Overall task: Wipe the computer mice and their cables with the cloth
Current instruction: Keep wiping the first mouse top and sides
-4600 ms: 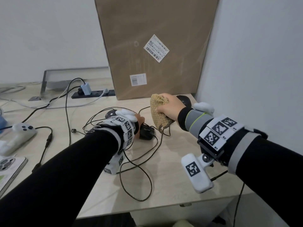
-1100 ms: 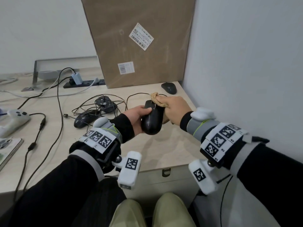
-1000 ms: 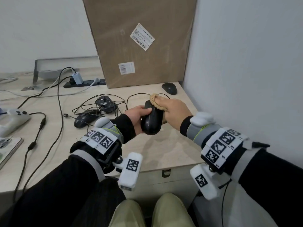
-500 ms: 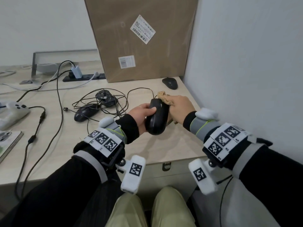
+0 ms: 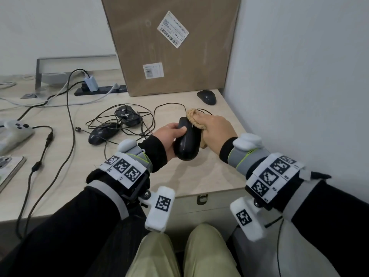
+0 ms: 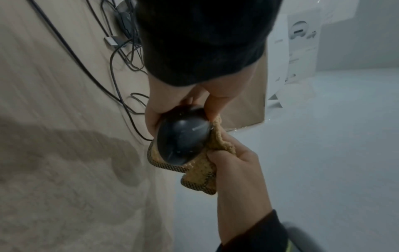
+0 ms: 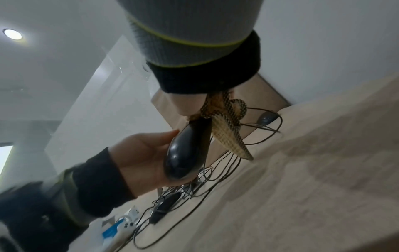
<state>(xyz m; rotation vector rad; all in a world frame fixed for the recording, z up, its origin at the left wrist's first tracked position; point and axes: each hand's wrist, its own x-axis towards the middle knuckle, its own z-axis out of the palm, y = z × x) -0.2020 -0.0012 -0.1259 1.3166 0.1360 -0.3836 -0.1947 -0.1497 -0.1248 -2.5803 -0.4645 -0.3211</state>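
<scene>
My left hand (image 5: 169,134) grips a black wired mouse (image 5: 187,141) lifted above the desk, thumb on top and fingers underneath. My right hand (image 5: 216,131) holds a tan knitted cloth (image 5: 194,118) and presses it against the mouse's right side. In the left wrist view the cloth (image 6: 202,170) wraps under and beside the mouse (image 6: 182,139). From the right wrist the mouse (image 7: 187,151) stands on edge with the cloth (image 7: 226,134) hanging beside it. Two more wired mice (image 5: 102,133) (image 5: 127,115) lie in tangled cables (image 5: 139,120), and a further black mouse (image 5: 206,96) sits near the wall.
A large cardboard box (image 5: 171,45) leans at the back of the desk (image 5: 199,176). A power strip (image 5: 99,89) with a charger lies to its left. A white game controller (image 5: 14,132) and thick black cables (image 5: 46,144) occupy the left side. A white wall (image 5: 299,86) bounds the right.
Since 4.6 s ago my left hand lifted the mouse off the desk and brought it nearer. Over the last second the cloth hand has rubbed back and forth along the mouse.
</scene>
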